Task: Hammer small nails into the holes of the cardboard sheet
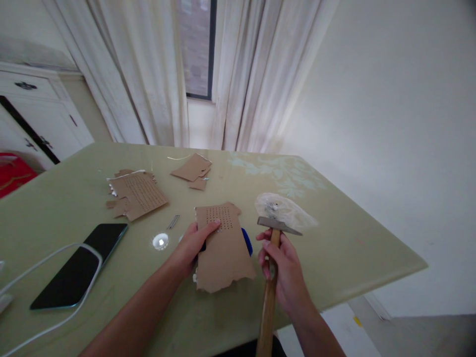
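My left hand point(195, 244) grips the left edge of a torn piece of cardboard point(225, 258), its thumb lying on top beside rows of small punched holes. Something blue point(246, 242) sticks out from under the cardboard's right side; most of it is hidden. In my right hand point(280, 263) is a hammer point(273, 277) with a wooden handle, held near its metal head and apart from the cardboard. Just behind the hammer head lies a clear plastic bag point(286, 210) with small dark bits in it, too small to name.
Another hole-punched cardboard piece point(139, 193) lies at the left, and smaller cardboard scraps point(193, 168) lie farther back. Thin metal pins or nails point(173, 221) rest near my left hand. A black tablet or phone point(80, 267) with a white cable point(95, 253) across it is at the left.
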### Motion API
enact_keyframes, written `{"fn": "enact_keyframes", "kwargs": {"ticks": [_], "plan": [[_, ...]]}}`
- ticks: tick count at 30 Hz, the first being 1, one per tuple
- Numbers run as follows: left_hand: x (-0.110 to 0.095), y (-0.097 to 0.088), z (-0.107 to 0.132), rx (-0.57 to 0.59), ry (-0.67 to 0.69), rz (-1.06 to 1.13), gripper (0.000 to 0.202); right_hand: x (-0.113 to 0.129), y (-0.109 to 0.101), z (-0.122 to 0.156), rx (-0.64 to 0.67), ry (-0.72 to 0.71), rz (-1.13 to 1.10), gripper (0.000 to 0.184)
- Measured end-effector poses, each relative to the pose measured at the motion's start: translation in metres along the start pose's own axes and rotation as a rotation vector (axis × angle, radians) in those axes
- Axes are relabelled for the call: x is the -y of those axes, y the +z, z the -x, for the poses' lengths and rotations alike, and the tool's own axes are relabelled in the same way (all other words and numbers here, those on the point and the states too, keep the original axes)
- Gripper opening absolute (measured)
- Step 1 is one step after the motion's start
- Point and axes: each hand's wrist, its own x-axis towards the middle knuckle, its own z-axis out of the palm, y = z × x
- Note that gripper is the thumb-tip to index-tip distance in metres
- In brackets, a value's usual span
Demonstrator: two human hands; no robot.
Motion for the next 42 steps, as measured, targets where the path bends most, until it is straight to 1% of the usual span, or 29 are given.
{"fn": "enact_keyframes", "kwargs": {"ticks": [1,3,4,6,8,9,11,13,14,15,16,17,19,20,21,22,24,26,31,33,35,38,40,41,42], "plan": [[0.0,-0.001,0.0,-0.007,-0.004,0.005,0.042,0.009,0.001,-0.009,0.019,-0.008,-0.034,0.037],[0.0,-0.003,-0.001,0.002,-0.008,0.014,0.046,0.026,0.004,-0.032,0.107,-0.01,-0.075,0.033],[0.0,-0.004,-0.001,0.026,-0.005,0.015,0.048,0.033,0.006,-0.046,0.167,-0.004,-0.097,0.032],[0.0,-0.006,-0.001,0.097,0.006,0.01,0.052,0.039,0.011,-0.075,0.293,0.06,-0.119,0.029],[-0.001,-0.008,-0.002,0.148,0.016,-0.001,0.055,0.034,0.017,-0.101,0.358,0.154,-0.157,0.025],[-0.002,-0.009,-0.004,0.158,0.023,0.0,0.055,0.029,0.019,-0.111,0.356,0.191,-0.184,0.024],[-0.004,-0.012,-0.008,0.156,0.065,0.016,0.055,0.015,0.021,-0.121,0.339,0.21,-0.244,0.024],[-0.009,-0.018,-0.015,0.113,0.15,0.018,0.06,0.002,0.019,-0.122,0.342,0.207,-0.287,0.024],[-0.013,-0.023,-0.019,0.064,0.209,-0.005,0.065,-0.002,0.017,-0.12,0.354,0.207,-0.3,0.023],[-0.017,-0.03,-0.023,-0.015,0.272,-0.057,0.069,-0.005,0.014,-0.118,0.37,0.209,-0.306,0.023],[-0.023,-0.038,-0.025,-0.128,0.337,-0.138,0.072,-0.007,0.012,-0.115,0.387,0.213,-0.308,0.024],[-0.028,-0.048,-0.028,-0.248,0.404,-0.263,0.071,-0.007,0.01,-0.112,0.399,0.214,-0.308,0.025],[-0.039,-0.067,-0.03,-0.517,0.516,-0.657,0.058,-0.006,0.008,-0.109,0.404,0.206,-0.3,0.028],[-0.044,-0.077,-0.03,-0.611,0.525,-0.904,0.051,-0.006,0.008,-0.108,0.397,0.194,-0.292,0.03],[-0.047,-0.085,-0.03,-0.66,0.496,-1.147,0.046,-0.005,0.009,-0.107,0.384,0.183,-0.281,0.031],[-0.049,-0.092,-0.03,-0.656,0.454,-1.321,0.042,-0.006,0.01,-0.107,0.37,0.176,-0.268,0.031],[-0.049,-0.102,-0.03,-0.615,0.395,-1.467,0.035,-0.008,0.012,-0.106,0.348,0.179,-0.249,0.031],[-0.047,-0.105,-0.03,-0.582,0.364,-1.497,0.031,-0.01,0.014,-0.106,0.337,0.198,-0.243,0.031],[-0.04,-0.106,-0.034,-0.564,0.32,-1.581,0.029,-0.014,0.017,-0.105,0.344,0.239,-0.205,0.032],[-0.037,-0.107,-0.035,-0.531,0.331,-1.64,0.03,-0.016,0.019,-0.104,0.343,0.243,-0.179,0.033],[-0.034,-0.108,-0.035,-0.519,0.373,-1.7,0.032,-0.019,0.02,-0.103,0.351,0.246,-0.153,0.032],[-0.034,-0.105,-0.035,-0.592,0.425,-1.696,0.037,-0.023,0.023,-0.101,0.369,0.26,-0.122,0.033],[-0.036,-0.1,-0.034,-0.631,0.454,-1.588,0.04,-0.025,0.023,-0.099,0.374,0.281,-0.107,0.036],[-0.037,-0.097,-0.033,-0.617,0.483,-1.511,0.042,-0.026,0.024,-0.099,0.374,0.296,-0.096,0.038],[-0.038,-0.092,-0.032,-0.576,0.523,-1.43,0.043,-0.027,0.024,-0.099,0.373,0.313,-0.085,0.039]]}}
